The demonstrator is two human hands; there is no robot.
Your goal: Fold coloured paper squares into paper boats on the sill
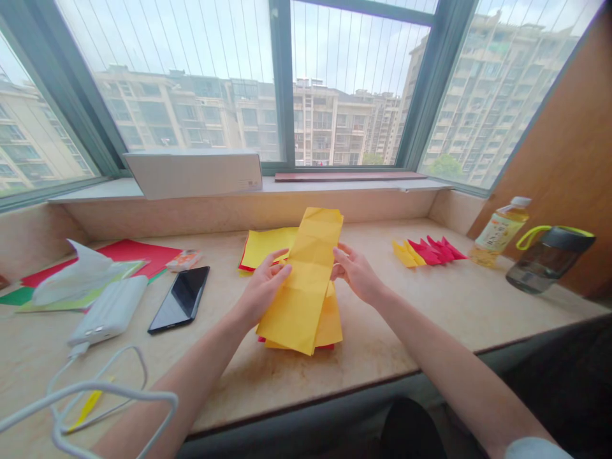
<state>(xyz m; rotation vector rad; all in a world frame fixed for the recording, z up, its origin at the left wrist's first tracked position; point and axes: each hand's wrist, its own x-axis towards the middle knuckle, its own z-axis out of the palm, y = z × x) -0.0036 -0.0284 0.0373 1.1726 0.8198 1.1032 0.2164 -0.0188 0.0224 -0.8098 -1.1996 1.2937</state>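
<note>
A long yellow paper strip (308, 280) with crease lines is held up at a slant between both hands. My left hand (268, 284) grips its left edge, thumb on the front and fingers behind. On the opposite edge, my right hand (354, 273) pinches the strip with curled fingers. Beneath it lies a stack of yellow and red paper (333, 319), partly covered by the strip. Just behind my left hand rests another pile of yellow sheets (268, 245) with red edges showing.
Folded yellow and red paper pieces (433, 250) stand to the right, near a drink bottle (500, 233) and a dark water cup (549, 260). On the left are a phone (180, 299), a white power bank (109, 310) with a cable, red paper (143, 253) and a yellow tool (90, 407).
</note>
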